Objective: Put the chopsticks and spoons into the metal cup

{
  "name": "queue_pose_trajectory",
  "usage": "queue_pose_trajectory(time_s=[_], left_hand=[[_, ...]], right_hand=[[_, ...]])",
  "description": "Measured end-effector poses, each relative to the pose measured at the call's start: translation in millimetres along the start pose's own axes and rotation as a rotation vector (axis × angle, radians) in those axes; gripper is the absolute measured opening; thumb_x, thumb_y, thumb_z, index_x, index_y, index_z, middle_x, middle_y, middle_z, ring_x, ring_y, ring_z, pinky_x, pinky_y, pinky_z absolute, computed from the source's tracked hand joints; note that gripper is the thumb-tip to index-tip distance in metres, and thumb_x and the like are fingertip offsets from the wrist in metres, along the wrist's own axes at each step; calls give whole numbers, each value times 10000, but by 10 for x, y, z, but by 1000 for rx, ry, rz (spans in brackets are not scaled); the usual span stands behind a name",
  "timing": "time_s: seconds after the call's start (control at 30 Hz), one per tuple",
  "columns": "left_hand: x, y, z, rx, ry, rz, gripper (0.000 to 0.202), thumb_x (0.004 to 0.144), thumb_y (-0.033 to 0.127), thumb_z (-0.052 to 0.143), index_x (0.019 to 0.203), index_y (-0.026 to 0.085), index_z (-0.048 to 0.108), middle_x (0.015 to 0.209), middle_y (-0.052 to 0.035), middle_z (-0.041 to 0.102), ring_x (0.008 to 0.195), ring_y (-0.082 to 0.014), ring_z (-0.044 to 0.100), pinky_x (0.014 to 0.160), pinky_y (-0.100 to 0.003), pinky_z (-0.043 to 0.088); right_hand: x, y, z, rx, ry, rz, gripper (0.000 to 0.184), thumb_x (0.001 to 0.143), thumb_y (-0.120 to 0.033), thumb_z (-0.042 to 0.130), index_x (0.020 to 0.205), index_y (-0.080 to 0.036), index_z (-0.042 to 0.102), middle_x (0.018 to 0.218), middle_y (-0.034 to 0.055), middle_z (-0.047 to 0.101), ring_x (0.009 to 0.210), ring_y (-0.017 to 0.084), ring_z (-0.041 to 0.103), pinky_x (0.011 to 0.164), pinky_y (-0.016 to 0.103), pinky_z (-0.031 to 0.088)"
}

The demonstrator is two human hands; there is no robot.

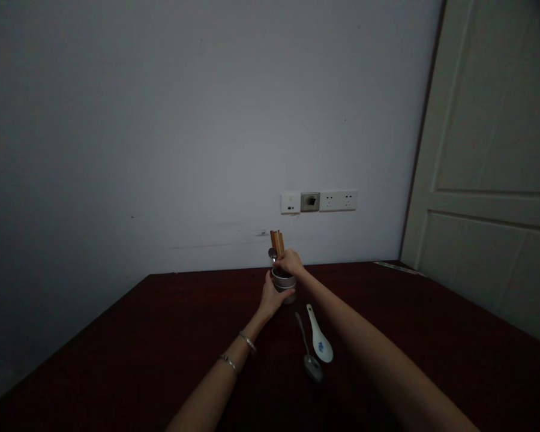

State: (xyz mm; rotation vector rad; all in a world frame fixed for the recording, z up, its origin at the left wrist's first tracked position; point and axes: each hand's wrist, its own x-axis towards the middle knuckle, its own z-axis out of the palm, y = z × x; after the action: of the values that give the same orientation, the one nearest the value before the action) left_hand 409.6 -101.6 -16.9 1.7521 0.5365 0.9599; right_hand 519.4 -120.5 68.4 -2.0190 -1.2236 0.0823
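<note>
A small grey cup (pixel 286 287) stands on the dark red table (pixel 162 336) near the wall. My left hand (pixel 272 296) is wrapped round its left side. My right hand (pixel 290 262) is closed over the cup's rim, around wooden chopsticks (pixel 277 241) and a metal spoon (pixel 272 254) that stick up out of the cup.
A metal spoon (pixel 308 355) and a white ceramic spoon with a blue mark (pixel 319 337) lie on the table between my arms. Wall sockets (pixel 319 201) sit above the table's far edge. A white door (pixel 495 180) stands at the right.
</note>
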Motion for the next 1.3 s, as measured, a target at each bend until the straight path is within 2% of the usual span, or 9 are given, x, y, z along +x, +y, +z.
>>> queue_pose_trajectory(time_s=[0.1, 0.27, 0.53, 0.9, 1.17, 1.3], left_hand=[[28, -36, -56, 83, 5, 38, 706, 547, 283, 754, 1137, 125, 401, 1137, -178, 530, 1037, -245, 521, 876, -363, 384], [30, -48, -153, 149, -74, 81, 571, 579, 295, 732, 1049, 125, 455, 1083, -150, 568, 983, -229, 547, 835, -334, 412], [6, -29, -178, 167, -107, 106, 537, 610, 291, 705, 1054, 141, 444, 1061, -104, 583, 953, -202, 560, 812, -319, 431], [23, -120, -153, 104, -98, 131, 548, 614, 303, 704, 1069, 139, 446, 1080, -111, 576, 968, -198, 557, 830, -325, 426], [13, -84, -137, 59, -96, 111, 523, 615, 243, 707, 1058, 131, 454, 1066, -113, 582, 961, -197, 558, 839, -326, 426], [12, -72, -124, 1, -75, 84, 530, 594, 215, 727, 1055, 136, 480, 1079, -117, 585, 981, -204, 556, 870, -340, 411]], right_hand=[[24, 15, 8, 6, -3, 4, 153, 578, -270, 691, 678, -158, 716, 676, 66, 688, 651, 155, 632, 511, 185, 393], [35, 14, 18, 8, -5, -1, 147, 584, -266, 686, 681, -161, 718, 679, 67, 690, 658, 153, 634, 521, 181, 404], [34, 9, 31, -18, 19, 12, 166, 576, -263, 701, 690, -143, 719, 670, 80, 686, 653, 165, 636, 515, 186, 404], [-19, -11, 5, -8, 72, -13, 122, 581, -237, 695, 656, -140, 707, 658, 80, 682, 665, 163, 633, 520, 186, 384], [-29, 6, 23, -13, 45, -10, 111, 585, -229, 693, 640, -133, 692, 636, 77, 670, 619, 150, 616, 500, 188, 376], [-41, 14, -53, -19, 29, -24, 125, 580, -254, 700, 592, -130, 686, 587, 75, 658, 575, 141, 603, 471, 185, 363]])
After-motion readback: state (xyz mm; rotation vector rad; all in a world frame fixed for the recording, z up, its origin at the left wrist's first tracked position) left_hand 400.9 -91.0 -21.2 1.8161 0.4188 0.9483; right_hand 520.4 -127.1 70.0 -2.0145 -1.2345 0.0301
